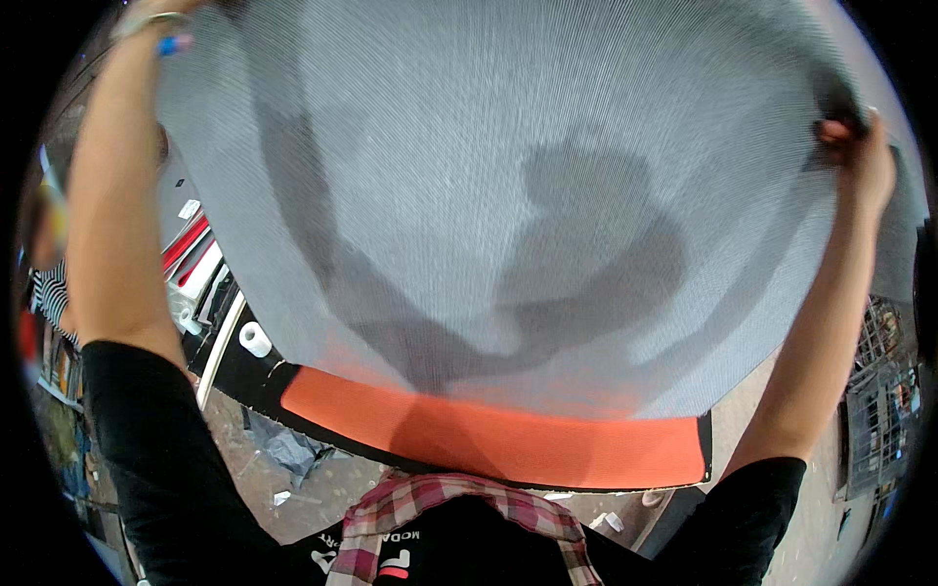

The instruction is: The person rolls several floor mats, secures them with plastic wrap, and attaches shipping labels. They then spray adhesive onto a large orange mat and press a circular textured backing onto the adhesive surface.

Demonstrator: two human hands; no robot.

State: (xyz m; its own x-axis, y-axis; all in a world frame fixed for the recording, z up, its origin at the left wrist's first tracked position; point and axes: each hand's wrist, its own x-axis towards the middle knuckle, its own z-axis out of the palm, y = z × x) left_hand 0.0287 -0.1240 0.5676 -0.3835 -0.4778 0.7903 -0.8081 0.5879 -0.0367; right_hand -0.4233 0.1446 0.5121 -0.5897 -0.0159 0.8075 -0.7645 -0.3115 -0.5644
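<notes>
1. Head view gives me a broad grey ribbed sheet (440, 176), spread between the two sets of fingers and hanging down and inward from them toward the wearer.
2. As far along as I can judge, the sheet is lifted and opened out; neither settling it nor letting it go is done yet.
3. Beneath its lower edge, well below both hands' fingers, I see an orange panel (498, 449) on a black surface (264, 381). I can't tell whether sheet and panel touch.
4. On my right, the right hand (869, 166) has its fingers curled around the sheet's side edge, pinching a dark bunched fold.
5. Up at the frame's top rim, the left hand (171, 5) is mostly cut off, beside the sheet's upper corner; I can't tell how its fingers are set.
6. Both arms reach forward and wide, the left hand farther up the frame than the right.
7. Below the left fingers, past the sheet's edge, I find red and white strips (191, 249) and a white roll (255, 339).
8. Farther out, a wire rack (876, 430) stands below the right fingers, and another person's striped sleeve (52, 298) shows outward and below the left fingers.
</notes>
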